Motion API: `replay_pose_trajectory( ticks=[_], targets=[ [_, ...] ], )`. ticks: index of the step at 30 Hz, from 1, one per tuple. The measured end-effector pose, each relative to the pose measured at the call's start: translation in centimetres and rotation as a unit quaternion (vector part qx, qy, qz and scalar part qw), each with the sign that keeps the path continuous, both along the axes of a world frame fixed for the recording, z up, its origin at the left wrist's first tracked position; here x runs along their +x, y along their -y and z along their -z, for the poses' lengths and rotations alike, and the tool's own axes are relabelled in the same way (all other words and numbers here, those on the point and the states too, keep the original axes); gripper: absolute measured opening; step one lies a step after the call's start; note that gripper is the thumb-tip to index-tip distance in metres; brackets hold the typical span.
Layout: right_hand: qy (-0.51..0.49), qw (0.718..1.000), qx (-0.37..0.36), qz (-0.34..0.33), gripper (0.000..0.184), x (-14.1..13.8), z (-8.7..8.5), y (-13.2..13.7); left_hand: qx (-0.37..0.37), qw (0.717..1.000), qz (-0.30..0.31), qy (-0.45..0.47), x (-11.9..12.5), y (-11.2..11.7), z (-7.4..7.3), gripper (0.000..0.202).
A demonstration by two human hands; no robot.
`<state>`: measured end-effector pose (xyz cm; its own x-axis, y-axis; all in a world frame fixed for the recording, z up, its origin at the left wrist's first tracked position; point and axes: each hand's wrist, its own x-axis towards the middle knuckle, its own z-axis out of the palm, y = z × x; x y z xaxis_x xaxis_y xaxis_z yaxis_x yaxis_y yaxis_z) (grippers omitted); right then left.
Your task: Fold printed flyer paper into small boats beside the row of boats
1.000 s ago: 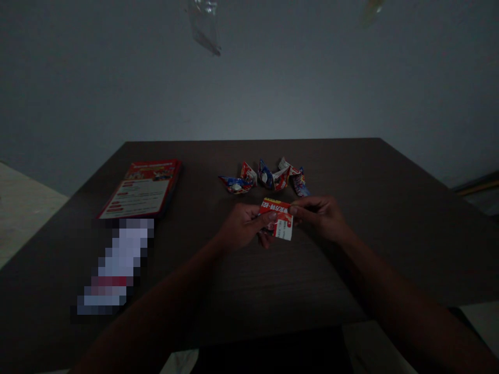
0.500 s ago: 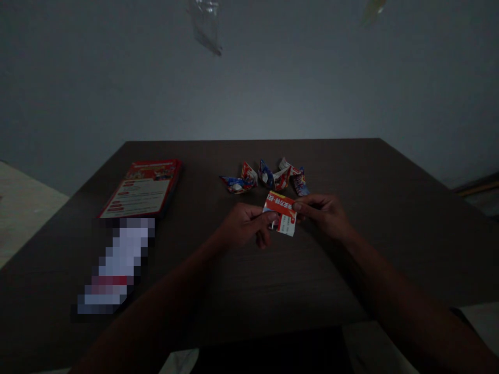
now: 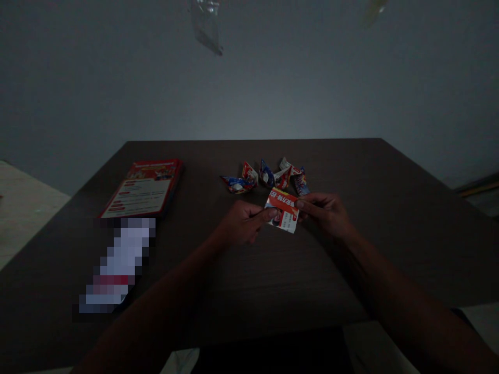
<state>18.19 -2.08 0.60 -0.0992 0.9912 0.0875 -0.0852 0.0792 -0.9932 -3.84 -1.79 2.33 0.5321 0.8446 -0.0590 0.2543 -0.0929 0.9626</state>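
Note:
A small folded piece of printed paper (image 3: 287,221), red and white with a yellow edge, is held above the table between both hands. My left hand (image 3: 244,222) pinches its left side, thumb on top. At the paper's upper right, my right hand (image 3: 324,210) grips the edge between thumb and fingers. Just beyond the hands stand several folded paper shapes: a blue and red one (image 3: 238,184) on the left, a blue, white and red one (image 3: 268,175) in the middle, and a white and blue one (image 3: 300,183) on the right.
To the left lies a stack of red-bordered printed leaflets (image 3: 142,189). Nearer me is a pixelated pale, long object (image 3: 120,259). The dark table (image 3: 390,208) meets a grey wall (image 3: 312,78), where a clear plastic bag (image 3: 207,26) hangs.
The folded paper has tilted slightly and shifted a little up and right. My left fingers have curled further in beneath it. Both hands keep their hold.

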Motion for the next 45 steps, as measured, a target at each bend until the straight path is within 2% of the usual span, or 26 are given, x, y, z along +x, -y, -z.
replay_pose_trajectory(
  ticks=[5,8,10,12,14,16,18,20,22,24,26,31,34,37,39,41,43,45],
  targets=[
    [-0.004,1.000,-0.008,-0.010,0.015,-0.3,0.2,0.1,-0.033,0.995,0.026,0.089,0.3,0.5,-0.2,0.048],
    [-0.020,1.000,-0.013,-0.015,0.014,-0.4,0.2,0.1,-0.035,0.995,0.032,0.092,0.3,0.5,0.0,0.047],
    [-0.036,0.999,-0.020,-0.007,0.013,-0.5,0.1,0.1,0.026,0.998,-0.005,0.052,0.0,0.3,0.3,0.047],
    [-0.052,0.998,-0.032,0.003,0.013,-0.5,0.0,0.0,0.149,0.986,-0.071,0.005,-0.4,0.0,0.4,0.045],
    [-0.067,0.996,-0.050,0.010,0.013,-0.6,0.0,-0.1,0.303,0.947,-0.099,-0.028,-0.9,-0.4,0.4,0.040],
    [-0.087,0.993,-0.076,0.007,0.013,-0.7,-0.1,-0.2,0.448,0.888,-0.074,-0.072,-1.2,-0.7,0.3,0.038],
    [-0.101,0.988,-0.115,-0.004,0.014,-1.0,-0.1,-0.2,0.554,0.821,-0.044,-0.127,-1.3,-1.0,0.2,0.038],
    [-0.109,0.982,-0.155,-0.018,0.014,-1.3,-0.1,-0.2,0.615,0.768,-0.029,-0.177,-1.1,-1.1,0.2,0.033],
    [-0.115,0.976,-0.182,-0.028,0.014,-1.7,-0.1,-0.1,0.646,0.733,-0.015,-0.212,-0.6,-1.0,0.2,0.025],
    [-0.124,0.971,-0.200,-0.036,0.013,-1.9,0.1,0.0,0.660,0.715,0.004,-0.230,-0.2,-1.0,0.2,0.018],
    [-0.136,0.965,-0.220,-0.042,0.012,-2.0,0.2,0.1,0.666,0.709,0.014,-0.233,0.1,-1.0,0.3,0.014],
    [-0.181,0.938,-0.292,-0.038,0.005,-2.0,0.3,0.1,0.650,0.725,0.032,-0.224,0.3,-1.3,0.8,0.020],
    [-0.206,0.921,-0.327,-0.048,0.004,-2.0,0.2,0.0,0.631,0.751,0.035,-0.192,0.3,-1.6,1.1,0.023],
    [-0.219,0.915,-0.330,-0.071,0.004,-2.0,0.1,0.0,0.600,0.789,0.019,-0.129,0.3,-1.7,1.3,0.022],
    [-0.210,0.929,-0.297,-0.065,0.011,-2.0,0.1,0.0,0.560,0.824,-0.011,-0.082,0.3,-1.7,1.3,0.019],
    [-0.182,0.955,-0.231,-0.031,0.018,-2.0,0.2,0.0,0.494,0.866,-0.065,-0.045,0.3,-1.6,1.3,0.016],
    [-0.127,0.982,-0.141,0.014,0.020,-1.9,0.2,0.1,0.392,0.911,-0.126,-0.022,0.5,-1.3,1.1,0.017],
    [-0.044,0.996,-0.059,0.048,0.021,-2.0,0.1,0.3,0.268,0.949,-0.164,0.004,0.7,-0.9,0.9,0.022]
  ],
)
